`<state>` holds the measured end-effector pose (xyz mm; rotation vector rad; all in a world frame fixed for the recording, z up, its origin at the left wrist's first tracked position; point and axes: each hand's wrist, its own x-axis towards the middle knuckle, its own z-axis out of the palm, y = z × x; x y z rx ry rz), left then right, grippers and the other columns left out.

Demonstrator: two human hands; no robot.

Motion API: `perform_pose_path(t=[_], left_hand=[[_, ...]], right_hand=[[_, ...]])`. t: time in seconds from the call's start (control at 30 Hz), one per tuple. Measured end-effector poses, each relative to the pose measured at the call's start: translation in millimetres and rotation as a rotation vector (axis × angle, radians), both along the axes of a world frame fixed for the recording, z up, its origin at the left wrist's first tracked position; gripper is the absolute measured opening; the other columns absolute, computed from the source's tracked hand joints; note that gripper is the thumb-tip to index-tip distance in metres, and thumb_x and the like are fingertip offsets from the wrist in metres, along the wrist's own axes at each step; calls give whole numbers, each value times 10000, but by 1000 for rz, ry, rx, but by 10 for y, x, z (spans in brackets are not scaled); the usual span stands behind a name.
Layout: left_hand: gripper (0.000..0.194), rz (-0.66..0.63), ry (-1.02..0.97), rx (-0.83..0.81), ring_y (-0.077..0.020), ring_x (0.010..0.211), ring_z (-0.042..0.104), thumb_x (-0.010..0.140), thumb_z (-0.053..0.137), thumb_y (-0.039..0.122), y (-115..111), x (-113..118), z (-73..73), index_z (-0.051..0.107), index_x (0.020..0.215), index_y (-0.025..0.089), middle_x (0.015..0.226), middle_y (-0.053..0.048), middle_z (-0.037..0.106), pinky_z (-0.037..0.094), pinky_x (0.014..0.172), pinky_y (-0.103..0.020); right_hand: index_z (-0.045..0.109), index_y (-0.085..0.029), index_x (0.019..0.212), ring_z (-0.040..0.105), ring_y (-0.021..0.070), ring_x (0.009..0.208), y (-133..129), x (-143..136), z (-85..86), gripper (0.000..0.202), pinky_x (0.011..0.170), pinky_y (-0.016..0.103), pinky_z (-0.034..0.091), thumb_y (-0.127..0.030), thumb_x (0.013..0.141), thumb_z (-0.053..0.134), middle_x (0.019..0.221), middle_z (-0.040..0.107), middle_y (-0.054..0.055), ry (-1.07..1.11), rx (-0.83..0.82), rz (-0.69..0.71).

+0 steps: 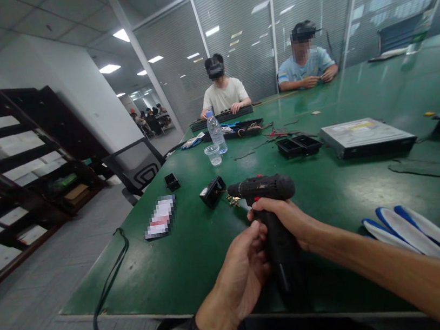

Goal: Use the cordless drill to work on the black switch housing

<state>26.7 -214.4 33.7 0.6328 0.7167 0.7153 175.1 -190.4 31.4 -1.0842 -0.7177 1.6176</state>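
Note:
A black power drill (268, 188) points left above the green table, its handle hanging down toward the table's front edge. My right hand (282, 213) is wrapped round the top of the handle, near the red trigger. Against the left side of the handle is my left hand (248, 265), palm turned toward it, fingers curled; whether they grip the handle or something small is hidden. Just beyond the drill's tip, a small black box (213, 192) lies tilted, with small brass-coloured pieces (233, 201) beside it.
White and blue gloves (413, 230) lie at the right. Farther back are a flat metal-topped case (367, 133), black trays (298, 146), a plastic cup (214, 155) and a bottle (216, 132). A phone-like object (161, 217) lies left. Two people sit across the table (147, 284).

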Motion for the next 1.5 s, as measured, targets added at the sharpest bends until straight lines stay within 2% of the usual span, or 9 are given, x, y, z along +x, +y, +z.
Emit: perform_pose_path(t=[0.2, 0.4, 0.63, 0.83, 1.0, 1.13, 1.27, 1.37, 1.5], left_hand=[[227, 2, -148, -145, -144, 748, 623, 880, 664, 408, 81, 198, -34, 637, 934, 189, 779, 0, 626, 491, 851, -293], [348, -88, -128, -139, -220, 854, 680, 909, 593, 462, 81, 299, 27, 671, 1062, 159, 888, -77, 705, 520, 865, -350], [519, -173, -80, -101, -260, 890, 698, 910, 555, 555, 97, 295, -4, 661, 1159, 112, 928, -134, 723, 538, 872, -386], [520, -124, 45, 117, -206, 815, 683, 897, 617, 527, 80, 211, -32, 602, 1250, 146, 932, -100, 707, 520, 807, -328], [432, -109, 395, 490, -178, 729, 644, 851, 674, 520, 171, -69, 109, 678, 1026, 126, 855, -85, 687, 480, 681, -283], [373, 159, 783, 909, -186, 750, 631, 855, 671, 432, 432, -287, 298, 668, 1112, 161, 813, -56, 681, 474, 726, -299], [485, 374, 1132, 1291, -234, 1027, 619, 822, 668, 328, 894, -402, 426, 583, 1283, 203, 1107, -81, 657, 460, 942, -352], [642, 294, 1340, 1398, -288, 1239, 539, 776, 662, 275, 1290, -425, 407, 488, 1381, 151, 1358, -149, 548, 411, 1062, -385], [692, 126, 1524, 1336, -326, 1285, 523, 753, 652, 279, 1699, -406, 283, 443, 1393, 118, 1404, -206, 513, 418, 1048, -390]], right_hand=[[720, -126, 768, 537, 139, 406, 0, -24, 27, 197, 405, 230, 459, -299, 811, 636, 472, 578, 21, 6, -19, -48], [694, -129, 690, 545, 114, 437, 8, -26, 5, 201, 432, 200, 453, -296, 797, 663, 512, 589, 17, 17, 4, -89], [697, -150, 706, 557, 131, 450, -13, -28, 34, 180, 442, 229, 466, -313, 778, 671, 536, 608, 12, -19, -8, -113], [704, -150, 719, 564, 157, 455, -6, -27, 22, 175, 444, 264, 484, -311, 777, 664, 537, 620, 22, -53, 14, -82], [702, -147, 753, 546, 148, 442, 3, -18, 8, 190, 452, 257, 476, -313, 804, 625, 516, 607, 23, -25, 26, -19], [694, -137, 772, 548, 148, 433, 4, -1, 6, 213, 456, 249, 460, -325, 825, 610, 495, 600, 28, -32, 36, 11], [682, -140, 779, 548, 147, 433, -1, 11, 4, 228, 457, 247, 451, -343, 840, 599, 491, 592, 20, -41, 56, 33], [674, -140, 779, 549, 147, 435, 0, 13, -3, 234, 457, 247, 442, -350, 845, 594, 498, 594, 21, -48, 70, 40], [671, -137, 788, 556, 149, 443, 1, 11, -8, 230, 459, 246, 434, -345, 845, 593, 505, 598, 22, -51, 80, 36]])
